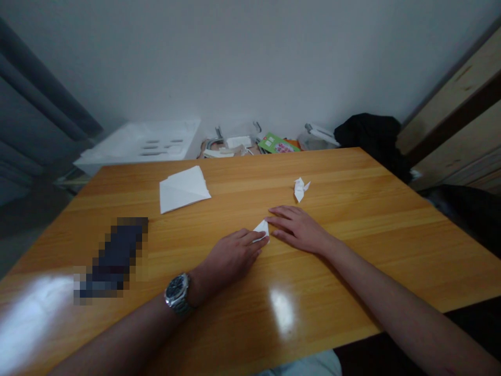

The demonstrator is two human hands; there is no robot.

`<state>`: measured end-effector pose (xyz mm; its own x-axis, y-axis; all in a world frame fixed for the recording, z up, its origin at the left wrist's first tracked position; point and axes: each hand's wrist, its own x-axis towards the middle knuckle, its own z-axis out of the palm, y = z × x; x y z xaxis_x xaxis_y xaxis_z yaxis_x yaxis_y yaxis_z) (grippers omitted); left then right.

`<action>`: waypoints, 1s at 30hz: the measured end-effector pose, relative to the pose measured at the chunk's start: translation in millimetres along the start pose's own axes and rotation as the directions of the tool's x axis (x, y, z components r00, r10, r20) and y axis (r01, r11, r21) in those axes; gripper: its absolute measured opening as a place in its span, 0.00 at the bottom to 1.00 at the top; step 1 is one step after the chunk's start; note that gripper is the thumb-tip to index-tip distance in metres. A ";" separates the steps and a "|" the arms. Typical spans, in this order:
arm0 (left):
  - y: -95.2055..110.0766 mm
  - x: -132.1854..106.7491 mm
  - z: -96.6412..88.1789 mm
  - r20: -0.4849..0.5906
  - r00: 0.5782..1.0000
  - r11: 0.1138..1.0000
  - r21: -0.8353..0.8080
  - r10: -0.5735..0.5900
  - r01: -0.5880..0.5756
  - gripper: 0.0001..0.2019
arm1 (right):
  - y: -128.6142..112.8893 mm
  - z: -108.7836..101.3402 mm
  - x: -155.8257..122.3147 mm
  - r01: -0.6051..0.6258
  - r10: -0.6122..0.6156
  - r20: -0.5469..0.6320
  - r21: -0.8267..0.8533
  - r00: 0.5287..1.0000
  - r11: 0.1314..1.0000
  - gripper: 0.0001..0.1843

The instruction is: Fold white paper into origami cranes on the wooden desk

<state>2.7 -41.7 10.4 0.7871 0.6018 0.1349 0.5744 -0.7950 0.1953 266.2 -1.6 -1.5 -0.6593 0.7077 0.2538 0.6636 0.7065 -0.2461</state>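
A small piece of folded white paper (261, 228), roughly triangular, lies on the wooden table in front of me. My left hand (237, 253), wearing a wristwatch (178, 293), has its fingers closed together on the paper's lower part and holds it against the tabletop; they cover some of it. From the other side, my right hand (295, 228) lies with fingers stretched out and apart, its index fingertip at the paper's top corner. Beyond the right hand sits a small folded white paper figure (300, 189) with pointed ends.
A stack of white paper sheets (183, 190) rests at the table's (242, 183) far left. Nearer on the left is a dark, pixelated object (115, 258). Past the far edge are a white foam tray (156, 141), a green booklet (277, 143) and a black bag (366, 136).
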 end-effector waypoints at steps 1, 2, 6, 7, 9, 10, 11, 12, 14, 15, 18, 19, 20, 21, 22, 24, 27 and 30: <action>0.3 0.1 -0.1 -0.001 1.000 1.000 0.002 -0.002 0.002 0.19 | 0.0 0.2 -0.1 0.000 0.000 -0.005 -0.001 1.000 1.000 0.22; 0.6 0.3 -0.4 -0.001 1.000 1.000 0.004 -0.004 0.004 0.19 | -0.1 0.3 -0.1 -0.001 0.001 -0.010 -0.003 1.000 1.000 0.22; 2.1 0.6 -2.0 0.005 1.000 1.000 0.016 -0.006 0.006 0.18 | 0.1 1.3 0.2 -0.021 0.020 -0.023 -0.010 1.000 1.000 0.21; 2.3 0.7 -2.3 0.006 1.000 1.000 0.019 -0.005 0.005 0.18 | 0.3 1.5 0.3 -0.023 0.022 -0.024 -0.011 0.999 1.000 0.21; 2.4 0.6 -2.5 0.005 1.000 1.000 0.024 -0.001 0.001 0.18 | 0.6 1.9 0.5 -0.020 0.019 -0.026 -0.013 0.999 1.000 0.21; 2.3 0.6 -2.4 0.004 1.000 1.000 0.024 -0.001 0.001 0.18 | 0.7 2.2 0.6 -0.016 0.016 -0.027 -0.016 1.000 1.000 0.21; 2.2 0.6 -2.3 0.003 1.000 1.000 0.023 -0.003 0.003 0.18 | 0.8 2.4 0.8 -0.013 0.013 -0.028 -0.018 1.000 1.000 0.21; 2.1 0.6 -2.0 0.002 1.000 1.000 0.021 -0.004 0.004 0.18 | 0.8 2.7 1.1 -0.011 0.011 -0.027 -0.023 1.000 1.000 0.21; 2.1 0.5 -1.7 0.003 1.000 1.000 0.017 -0.005 0.005 0.19 | 0.9 3.4 1.6 -0.017 0.016 -0.024 -0.033 1.000 0.999 0.22; 2.2 0.5 -1.7 0.005 1.000 1.000 0.017 -0.006 0.006 0.19 | 0.9 3.8 1.8 -0.025 0.025 -0.025 -0.035 0.999 0.999 0.22; 3.0 0.3 -2.1 0.016 1.000 1.000 0.016 -0.015 0.014 0.20 | 1.2 4.0 1.4 -0.042 0.041 -0.047 -0.018 0.998 0.999 0.22; 3.2 0.2 -2.4 0.016 1.000 1.000 0.015 -0.016 0.015 0.20 | 1.3 3.6 0.8 -0.033 0.032 -0.052 -0.008 0.998 0.999 0.22; 3.4 0.1 -2.6 0.016 1.000 1.000 0.013 -0.013 0.013 0.20 | 1.3 2.8 -0.1 -0.015 0.015 -0.051 -0.002 0.999 1.000 0.22; 3.6 0.1 -2.7 0.017 1.000 1.000 0.011 -0.012 0.012 0.19 | 1.3 1.8 -1.1 0.010 -0.010 -0.042 0.000 0.999 1.000 0.22; 3.7 0.0 -2.7 0.016 1.000 1.000 0.009 -0.010 0.010 0.19 | 1.2 0.7 -2.1 0.036 -0.037 -0.030 -0.004 0.999 0.999 0.22; 3.5 0.0 -2.4 0.013 1.000 1.000 0.008 -0.009 0.008 0.19 | 0.8 -1.3 -3.6 0.068 -0.068 -0.008 -0.018 0.998 0.998 0.23; 3.0 0.1 -1.6 0.003 1.000 1.000 0.017 -0.005 0.005 0.19 | -0.1 -2.4 -3.6 0.054 -0.054 -0.003 -0.030 0.999 0.998 0.22; 3.1 0.0 -1.1 0.002 1.000 1.000 0.012 -0.006 0.006 0.19 | -0.5 -1.2 -2.1 0.019 -0.019 -0.017 -0.032 1.000 0.999 0.21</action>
<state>4.3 -44.1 12.2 0.7839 0.6068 0.1315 0.5821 -0.7919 0.1845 267.6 -3.4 -0.8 -0.6659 0.6940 0.2739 0.6623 0.7189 -0.2112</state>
